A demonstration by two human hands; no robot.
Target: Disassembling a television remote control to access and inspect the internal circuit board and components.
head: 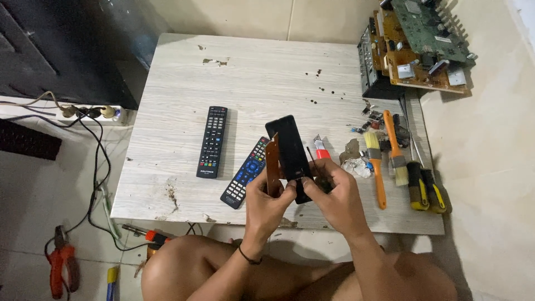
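Note:
Above the table's front edge, both of my hands hold an opened remote control. My left hand (pixel 268 202) grips the brown circuit board (pixel 272 163) that sticks out beside the black remote shell (pixel 290 149). My right hand (pixel 333 195) pinches the lower end of the shell and also holds a thin dark tool (pixel 312 159). A black remote (pixel 213 141) lies flat to the left. A second remote with blue buttons (pixel 246 171) lies on the table just behind my left hand.
On the low white wooden table (pixel 251 78): a red-handled tool (pixel 321 149), two orange paintbrushes (pixel 376 167), yellow-and-black screwdrivers (pixel 426 188) and small parts. Green and tan circuit boards (pixel 423 42) sit at the back right. On the floor: a power strip (pixel 95 113), cables, red pliers (pixel 61 267).

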